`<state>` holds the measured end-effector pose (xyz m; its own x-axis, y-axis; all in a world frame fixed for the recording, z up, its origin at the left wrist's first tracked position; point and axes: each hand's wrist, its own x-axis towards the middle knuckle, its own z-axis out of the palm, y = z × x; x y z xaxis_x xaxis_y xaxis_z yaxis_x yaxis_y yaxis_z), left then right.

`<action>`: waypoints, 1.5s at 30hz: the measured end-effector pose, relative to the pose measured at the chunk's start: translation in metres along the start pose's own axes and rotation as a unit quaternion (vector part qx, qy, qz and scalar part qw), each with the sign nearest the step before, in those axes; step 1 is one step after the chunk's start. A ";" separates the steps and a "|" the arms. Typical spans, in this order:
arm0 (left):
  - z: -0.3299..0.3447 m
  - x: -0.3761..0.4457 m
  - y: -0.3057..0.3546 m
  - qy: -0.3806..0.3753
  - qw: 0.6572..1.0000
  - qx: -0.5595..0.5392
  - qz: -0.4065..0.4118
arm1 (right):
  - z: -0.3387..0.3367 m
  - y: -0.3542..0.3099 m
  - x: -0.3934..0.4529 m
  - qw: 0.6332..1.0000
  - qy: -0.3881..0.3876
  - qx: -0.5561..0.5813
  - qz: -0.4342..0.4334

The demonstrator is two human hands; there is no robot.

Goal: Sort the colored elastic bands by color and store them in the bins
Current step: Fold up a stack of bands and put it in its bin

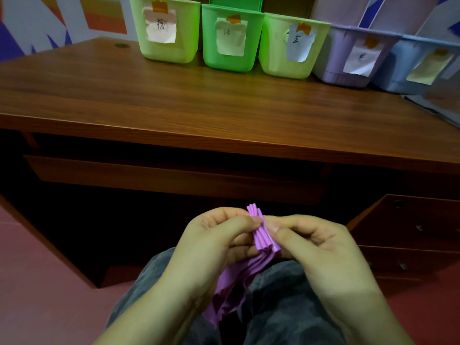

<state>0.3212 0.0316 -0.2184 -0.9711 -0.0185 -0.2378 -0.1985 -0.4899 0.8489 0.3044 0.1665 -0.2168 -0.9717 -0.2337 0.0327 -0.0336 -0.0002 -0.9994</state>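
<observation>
A single head-worn camera is looking forward and down, close above the lap, with the desk [174, 103] lying toward 12 o'clock.

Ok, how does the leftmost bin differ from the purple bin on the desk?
The leftmost bin is light yellow-green; the purple bin is pale lilac. The leftmost bin's label is pinkish white, sits high near its rim and shows dark handwriting; the purple bin's label is white, hangs lower and its writing is too blurred to read. The leftmost bin stands apart from the purple bin, with two green bins between them. Both stand upright at the desk's back edge, each label held by orange tape.
</observation>
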 end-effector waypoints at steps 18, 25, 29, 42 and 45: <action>-0.006 0.005 -0.006 0.063 0.997 -0.021 0.049 | -0.019 -0.006 0.008 0.990 0.134 -0.046 0.019; -0.016 0.009 -0.005 0.106 0.989 -0.061 0.079 | -0.029 -0.010 0.012 0.979 0.174 -0.101 -0.019; -0.018 0.011 -0.007 0.095 0.991 -0.055 0.077 | -0.026 -0.012 0.012 0.979 0.170 -0.110 -0.025; 0.008 0.006 -0.011 0.064 0.995 -0.034 0.069 | 0.007 -0.014 0.006 0.989 0.093 -0.118 -0.011; 0.007 0.006 -0.011 0.053 0.995 -0.050 0.064 | 0.011 -0.012 0.005 0.994 0.063 -0.090 0.006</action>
<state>0.3166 0.0431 -0.2253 -0.9673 -0.1747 -0.1837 -0.0551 -0.5623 0.8251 0.3028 0.1547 -0.2050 -0.9935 -0.1095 0.0326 -0.0520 0.1792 -0.9824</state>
